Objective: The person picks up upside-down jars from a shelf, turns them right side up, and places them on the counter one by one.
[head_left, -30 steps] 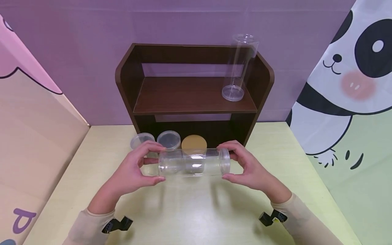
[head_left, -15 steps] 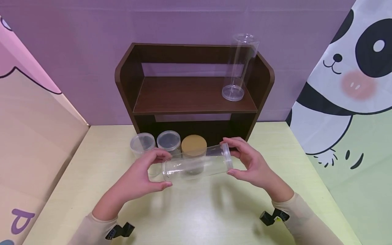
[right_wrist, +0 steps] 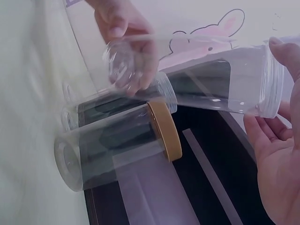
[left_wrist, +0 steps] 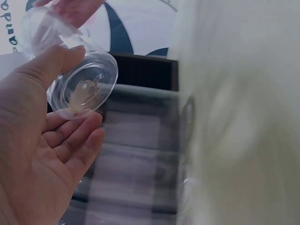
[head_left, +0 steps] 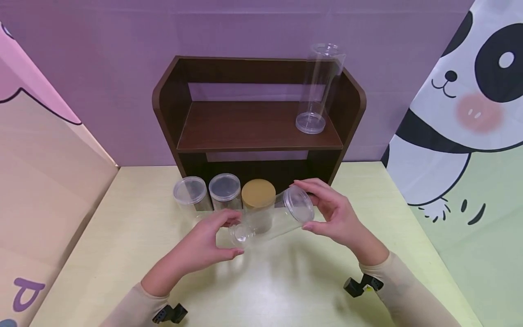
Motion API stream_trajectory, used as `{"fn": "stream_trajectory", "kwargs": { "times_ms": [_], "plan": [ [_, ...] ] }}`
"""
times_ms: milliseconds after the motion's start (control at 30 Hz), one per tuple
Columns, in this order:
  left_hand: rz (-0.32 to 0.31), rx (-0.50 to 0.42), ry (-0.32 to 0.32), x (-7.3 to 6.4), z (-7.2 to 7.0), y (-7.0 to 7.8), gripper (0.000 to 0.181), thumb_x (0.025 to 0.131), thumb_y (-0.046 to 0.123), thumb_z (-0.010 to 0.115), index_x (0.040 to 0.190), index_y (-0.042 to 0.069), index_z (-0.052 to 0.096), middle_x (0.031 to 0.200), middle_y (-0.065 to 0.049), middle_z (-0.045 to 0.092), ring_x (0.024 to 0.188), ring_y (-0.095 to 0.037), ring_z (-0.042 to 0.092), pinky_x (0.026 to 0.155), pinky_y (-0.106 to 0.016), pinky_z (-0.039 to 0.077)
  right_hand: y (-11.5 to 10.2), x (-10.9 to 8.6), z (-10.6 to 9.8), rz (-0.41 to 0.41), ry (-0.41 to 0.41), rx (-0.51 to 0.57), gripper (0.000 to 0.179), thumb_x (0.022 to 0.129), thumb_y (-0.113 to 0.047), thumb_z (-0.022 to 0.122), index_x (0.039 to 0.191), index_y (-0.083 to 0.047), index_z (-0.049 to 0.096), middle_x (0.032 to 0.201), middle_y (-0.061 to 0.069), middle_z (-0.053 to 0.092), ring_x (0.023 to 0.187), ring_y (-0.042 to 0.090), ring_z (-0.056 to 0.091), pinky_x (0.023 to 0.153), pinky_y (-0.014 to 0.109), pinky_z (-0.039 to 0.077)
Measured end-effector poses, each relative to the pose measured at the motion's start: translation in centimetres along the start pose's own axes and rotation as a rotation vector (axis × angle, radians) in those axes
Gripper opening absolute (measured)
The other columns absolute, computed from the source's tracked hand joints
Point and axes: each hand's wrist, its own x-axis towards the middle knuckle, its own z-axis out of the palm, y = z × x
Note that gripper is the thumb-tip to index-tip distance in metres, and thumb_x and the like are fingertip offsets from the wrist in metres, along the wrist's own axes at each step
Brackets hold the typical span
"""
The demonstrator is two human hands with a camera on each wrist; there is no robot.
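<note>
Both hands hold a clear plastic jar (head_left: 282, 223), its lidded end tipped up toward the head camera and its base end lower on the left. My right hand (head_left: 336, 212) grips the clear lid (head_left: 300, 204), thumb below and fingers above. Around the base end curl the thumb and fingers of my left hand (head_left: 204, 243); the left wrist view shows the round base (left_wrist: 86, 86) between them. Through the jar's wall (right_wrist: 246, 77), nothing is seen inside. Just behind it stands a jar with a tan lid (head_left: 259, 193).
Two clear-lidded jars, a left one (head_left: 190, 190) and a middle one (head_left: 225, 187), stand beside the tan-lidded jar. Behind them is a dark brown two-tier shelf (head_left: 245, 127), with a tall clear cylinder (head_left: 310, 123) upright on its upper tier. A pale table (head_left: 278, 290) lies below.
The held jar has turned from level to slanted, its lid now facing the head camera more. My left hand has shifted right and slightly down; the right hand has risen a little.
</note>
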Motion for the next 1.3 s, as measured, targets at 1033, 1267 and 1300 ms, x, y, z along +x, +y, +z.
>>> {"fn": "stream_trajectory", "kwargs": {
  "times_ms": [1033,1267,1300],
  "plan": [
    [0.025,-0.214,-0.192,2.8,5.4,-0.7,0.073,0.081,0.020,0.102,0.144,0.022,0.064,0.138,0.011,0.066,0.129,-0.017,0.062,0.113,-0.045,0.056,0.3,2.2,2.6,0.010,-0.155,0.035,0.077,0.096,-0.031,0.090,0.149,0.011,0.055,0.146,0.014,0.059,0.134,0.029,0.059,0.116,0.039,0.053],
    [0.016,-0.206,-0.198,3.0,5.5,-0.5,0.077,0.081,0.018,0.102,0.147,0.021,0.063,0.141,0.009,0.066,0.130,-0.017,0.062,0.112,-0.044,0.057,0.4,2.3,2.7,0.008,-0.176,0.040,0.072,0.095,-0.017,0.091,0.150,0.011,0.055,0.147,0.018,0.059,0.134,0.027,0.060,0.118,0.038,0.051],
    [0.019,-0.205,-0.198,3.0,5.5,-0.5,0.077,0.081,0.017,0.102,0.147,0.021,0.063,0.141,0.009,0.066,0.130,-0.017,0.062,0.112,-0.044,0.057,0.4,2.3,2.7,0.009,-0.178,0.039,0.071,0.094,-0.014,0.091,0.150,0.011,0.055,0.147,0.018,0.058,0.134,0.027,0.060,0.118,0.038,0.051]
  ]
}}
